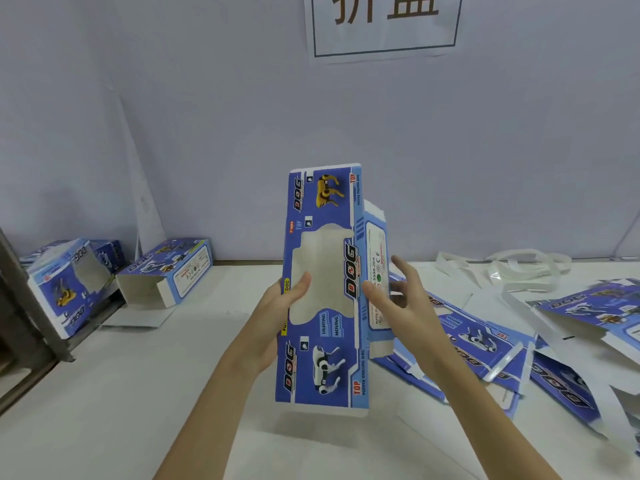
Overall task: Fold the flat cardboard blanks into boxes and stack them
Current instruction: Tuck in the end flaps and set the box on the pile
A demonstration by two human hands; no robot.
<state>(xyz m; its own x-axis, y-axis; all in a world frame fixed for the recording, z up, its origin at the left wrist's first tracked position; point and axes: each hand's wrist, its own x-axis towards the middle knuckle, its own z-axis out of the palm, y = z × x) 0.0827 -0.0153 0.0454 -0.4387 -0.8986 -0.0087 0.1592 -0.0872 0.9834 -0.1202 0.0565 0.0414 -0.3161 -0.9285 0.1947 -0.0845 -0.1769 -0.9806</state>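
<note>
I hold a blue cardboard blank [323, 362] printed with "DOG" and toy dogs upright above the table; its cut-out window faces me. My left hand [282, 306] grips its left edge, thumb lying over the window. My right hand [398, 292] is at the right edge, thumb pressing near the fold, fingers spread straight behind the side panel. More flat blanks [485, 344] lie in a loose pile on the table to the right. Two folded boxes [166, 271] [65, 285] rest at the back left.
White plastic strapping [512, 268] lies tangled at the back right by the wall. A dark frame [20, 306] stands at the left edge. The white table [156, 393] runs under my arms. A paper sign [384, 22] hangs on the wall.
</note>
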